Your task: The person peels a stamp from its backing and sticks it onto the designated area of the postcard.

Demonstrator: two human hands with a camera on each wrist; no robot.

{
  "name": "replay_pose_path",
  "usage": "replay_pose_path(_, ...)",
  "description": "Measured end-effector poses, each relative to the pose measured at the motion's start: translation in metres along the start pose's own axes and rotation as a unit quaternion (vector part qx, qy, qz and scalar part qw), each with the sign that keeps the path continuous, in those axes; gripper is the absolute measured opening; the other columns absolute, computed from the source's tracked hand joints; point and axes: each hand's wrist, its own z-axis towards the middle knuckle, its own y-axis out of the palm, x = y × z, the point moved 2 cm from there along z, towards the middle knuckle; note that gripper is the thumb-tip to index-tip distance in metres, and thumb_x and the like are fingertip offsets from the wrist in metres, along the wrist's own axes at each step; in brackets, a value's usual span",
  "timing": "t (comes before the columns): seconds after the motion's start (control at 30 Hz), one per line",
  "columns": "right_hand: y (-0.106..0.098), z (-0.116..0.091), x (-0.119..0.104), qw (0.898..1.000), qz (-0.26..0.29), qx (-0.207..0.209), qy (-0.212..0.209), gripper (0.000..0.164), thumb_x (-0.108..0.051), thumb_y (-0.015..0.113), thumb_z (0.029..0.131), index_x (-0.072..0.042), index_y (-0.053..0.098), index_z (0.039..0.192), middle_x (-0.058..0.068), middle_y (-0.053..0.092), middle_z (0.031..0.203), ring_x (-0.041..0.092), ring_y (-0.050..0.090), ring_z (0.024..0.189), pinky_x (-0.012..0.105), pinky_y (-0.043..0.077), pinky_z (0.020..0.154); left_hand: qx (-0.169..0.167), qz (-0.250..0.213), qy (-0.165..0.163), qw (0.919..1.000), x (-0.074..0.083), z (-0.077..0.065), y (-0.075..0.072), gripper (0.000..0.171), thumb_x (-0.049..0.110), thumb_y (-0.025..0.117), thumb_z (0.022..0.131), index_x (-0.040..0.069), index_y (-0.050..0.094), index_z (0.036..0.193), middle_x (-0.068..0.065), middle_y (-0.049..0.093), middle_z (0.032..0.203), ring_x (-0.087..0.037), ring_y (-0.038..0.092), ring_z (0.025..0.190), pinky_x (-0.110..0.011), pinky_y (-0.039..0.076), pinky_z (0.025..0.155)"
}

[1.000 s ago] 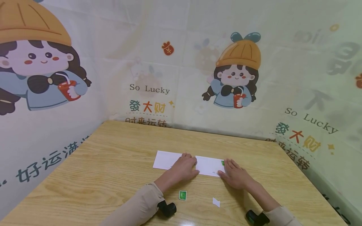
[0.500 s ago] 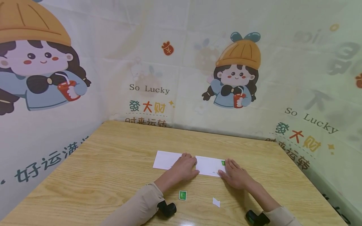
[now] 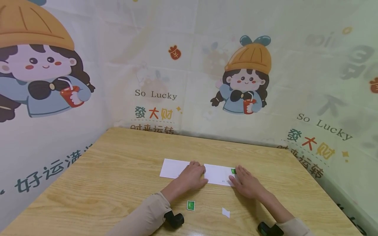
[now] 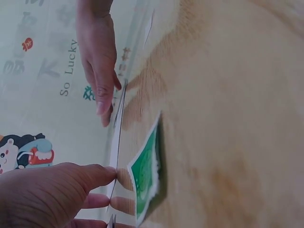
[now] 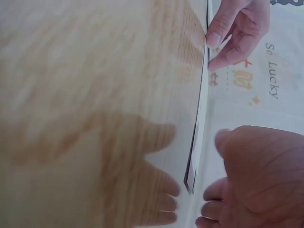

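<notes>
A white stamped envelope (image 3: pixel 217 173) lies flat on the wooden counter (image 3: pixel 133 150) between the two hands, a green stamp (image 3: pixel 233 171) on its far right corner. The left hand (image 3: pixel 192 175) rests with its fingertips at the envelope's left end, thumb on the near corner and apart from its loosely bent fingers, covering the right end of a second envelope (image 3: pixel 174 167). The right hand (image 3: pixel 247 183) is at the stamped envelope's right end, fingers nearly straight and side by side, thumb spread away. From the head it seems to touch the paper; the right wrist view shows a gap between that hand and the sheet. A loose stamp (image 3: pixel 191 205) and a white scrap (image 3: pixel 225 212) lie nearer the person; only the left wrist view shows the loose stamp's edges curling up.
</notes>
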Motion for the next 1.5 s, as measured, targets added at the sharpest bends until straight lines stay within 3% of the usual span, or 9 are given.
replay_pose_path(0.13,-0.003,0.0,0.0,0.999,0.018,0.048,-0.012,0.066,-0.032,0.049,0.108,0.022,0.038,0.144,0.046,0.031,0.151,0.062,0.034,0.138,0.071,0.032,0.108,0.003,0.002,-0.001,1.0,0.0,0.001,-0.001,0.03,0.034,0.073,0.094,0.009,0.071,0.11,-0.008,0.065,0.114,-0.028,0.054,0.121,-0.039,0.046,0.102)
replay_pose_path(0.3,-0.009,-0.002,-0.004,0.991,0.077,0.106,-0.011,0.059,-0.029,0.051,0.108,0.019,0.044,0.142,0.044,0.037,0.148,0.061,0.035,0.138,0.07,0.031,0.109,0.011,0.002,-0.001,0.9999,0.002,0.0,-0.007,0.032,0.034,0.072,0.094,0.008,0.071,0.113,-0.009,0.067,0.114,-0.028,0.055,0.121,-0.039,0.047,0.102)
replay_pose_path(0.57,-0.018,-0.01,-0.017,0.976,0.134,0.173,-0.01,0.054,-0.029,0.059,0.105,0.009,0.051,0.142,0.034,0.047,0.145,0.049,0.051,0.131,0.056,0.053,0.094,0.03,-0.007,0.022,0.9993,0.006,0.0,-0.023,0.036,0.033,0.07,0.097,0.006,0.07,0.12,-0.01,0.069,0.116,-0.028,0.056,0.123,-0.039,0.048,0.103)
replay_pose_path(1.07,-0.026,-0.03,-0.042,0.955,0.111,0.263,-0.083,0.044,-0.023,0.07,0.099,0.001,0.061,0.134,0.02,0.058,0.138,0.037,0.058,0.122,0.053,0.056,0.086,0.047,-0.03,0.062,0.9966,0.025,-0.007,-0.046,0.037,0.034,0.068,0.098,0.006,0.07,0.122,-0.009,0.068,0.123,-0.029,0.05,0.134,-0.043,0.045,0.109)
replay_pose_path(1.43,-0.024,-0.051,-0.062,0.941,0.092,0.298,-0.128,0.043,-0.019,0.076,0.093,-0.003,0.064,0.132,0.01,0.062,0.136,0.034,0.061,0.123,0.057,0.052,0.093,0.058,-0.034,0.079,0.9946,0.032,-0.032,-0.052,0.033,0.033,0.068,0.098,0.009,0.069,0.121,-0.007,0.067,0.126,-0.032,0.044,0.143,-0.046,0.043,0.111)
replay_pose_path(1.5,-0.024,-0.054,-0.066,0.938,0.09,0.306,-0.139,0.042,-0.018,0.076,0.093,-0.004,0.064,0.131,0.007,0.062,0.135,0.029,0.062,0.119,0.052,0.054,0.09,0.066,-0.032,0.082,0.994,0.03,-0.036,-0.054,0.032,0.032,0.068,0.098,0.009,0.069,0.12,-0.006,0.067,0.125,-0.032,0.045,0.142,-0.046,0.043,0.111)
